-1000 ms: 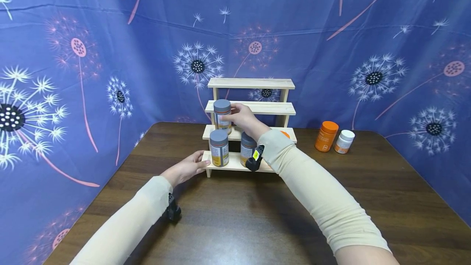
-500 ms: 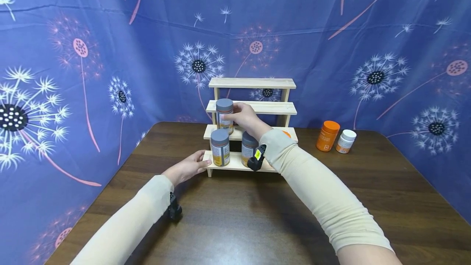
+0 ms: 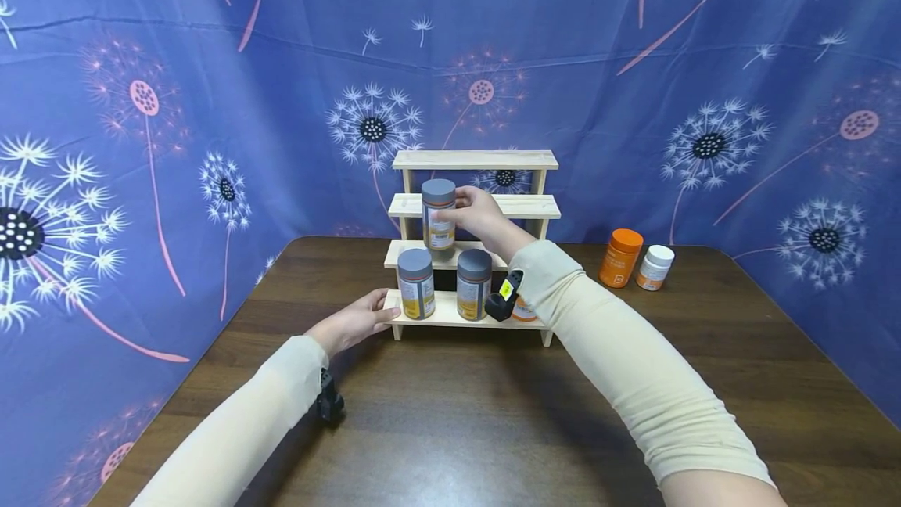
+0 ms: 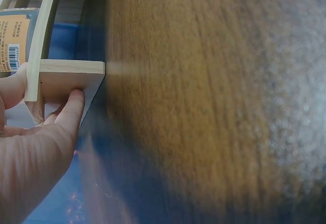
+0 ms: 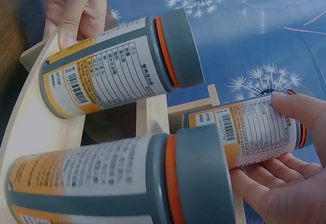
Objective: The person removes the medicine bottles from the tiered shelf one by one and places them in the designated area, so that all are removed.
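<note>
My right hand (image 3: pixel 482 217) grips a grey-lidded supplement bottle (image 3: pixel 439 213) with a white and yellow label, thumb on one side and fingers on the other. The bottle is upright at the left part of the second step of a wooden tiered shelf (image 3: pixel 475 159); whether its base touches the step is hard to tell. On the lowest step stand two matching bottles, a left one (image 5: pixel 117 63) and a middle one (image 5: pixel 102 175). My left hand (image 4: pixel 46 132) holds the left end of that lowest step, thumb by the front bottle and a finger against the wooden leg.
An orange-and-white container (image 3: pixel 523 310) on the lowest step is mostly hidden behind my right wrist. To the right on the brown table (image 3: pixel 422 421) stand an orange bottle (image 3: pixel 621 258) and a small white-capped bottle (image 3: pixel 655 267). A blue dandelion-print cloth (image 3: pixel 281 100) hangs behind.
My right hand has moved the gripped bottle rightward and slightly up along the second step. The left hand keeps its hold on the shelf. The head view has shifted slightly.
</note>
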`<state>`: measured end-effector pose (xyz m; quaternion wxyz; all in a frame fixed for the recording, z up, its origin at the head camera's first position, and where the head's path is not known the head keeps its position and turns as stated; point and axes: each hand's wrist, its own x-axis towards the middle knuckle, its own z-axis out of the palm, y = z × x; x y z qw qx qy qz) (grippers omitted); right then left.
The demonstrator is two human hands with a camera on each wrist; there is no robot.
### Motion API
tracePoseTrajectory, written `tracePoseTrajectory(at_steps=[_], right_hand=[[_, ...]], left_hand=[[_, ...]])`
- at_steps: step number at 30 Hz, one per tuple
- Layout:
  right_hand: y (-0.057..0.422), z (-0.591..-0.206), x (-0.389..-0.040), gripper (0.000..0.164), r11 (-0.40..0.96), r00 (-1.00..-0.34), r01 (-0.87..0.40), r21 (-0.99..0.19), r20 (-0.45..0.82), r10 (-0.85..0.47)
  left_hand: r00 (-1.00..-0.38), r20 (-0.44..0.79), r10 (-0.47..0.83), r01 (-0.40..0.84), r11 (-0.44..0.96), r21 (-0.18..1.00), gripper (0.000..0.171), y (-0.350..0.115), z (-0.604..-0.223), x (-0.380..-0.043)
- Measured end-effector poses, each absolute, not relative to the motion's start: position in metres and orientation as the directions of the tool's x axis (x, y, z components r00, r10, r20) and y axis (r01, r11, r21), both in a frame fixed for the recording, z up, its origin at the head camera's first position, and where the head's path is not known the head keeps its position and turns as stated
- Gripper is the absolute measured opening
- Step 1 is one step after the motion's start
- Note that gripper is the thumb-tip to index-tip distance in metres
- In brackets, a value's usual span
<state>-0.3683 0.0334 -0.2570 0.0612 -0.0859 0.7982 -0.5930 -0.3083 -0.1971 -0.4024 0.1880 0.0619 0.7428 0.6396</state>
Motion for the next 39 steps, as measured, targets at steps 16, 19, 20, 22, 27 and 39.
tracePoseTrajectory(at_steps=[16, 19, 20, 22, 27, 39], right_hand=[[0.048, -0.249, -0.363, 0.066, 0.263, -0.979, -0.080, -0.962, 0.025, -0.204], [0.049, -0.248, -0.362, 0.066, 0.263, -0.980, -0.076, -0.962, 0.023, -0.196], [0.049, -0.248, -0.362, 0.066, 0.261, -0.981, -0.075, -0.962, 0.024, -0.193], [0.051, -0.247, -0.362, 0.067, 0.257, -0.983, -0.071, -0.964, 0.023, -0.185], [0.059, -0.245, -0.363, 0.071, 0.239, -0.985, -0.064, -0.969, 0.023, -0.169], [0.073, -0.249, -0.365, 0.073, 0.222, -0.997, -0.029, -0.975, 0.013, -0.072]], left_hand=[[-0.917, -0.213, 0.336, -0.154, 0.194, 0.969, 0.066, -0.197, -0.402, -0.310], [-0.916, -0.211, 0.341, -0.150, 0.196, 0.969, 0.065, -0.197, -0.401, -0.309], [-0.915, -0.210, 0.343, -0.149, 0.197, 0.969, 0.065, -0.197, -0.401, -0.309], [-0.914, -0.210, 0.347, -0.147, 0.198, 0.969, 0.065, -0.198, -0.401, -0.310], [-0.913, -0.218, 0.346, -0.156, 0.199, 0.968, 0.066, -0.199, -0.402, -0.311], [-0.910, -0.217, 0.354, -0.153, 0.199, 0.968, 0.065, -0.199, -0.401, -0.310]])
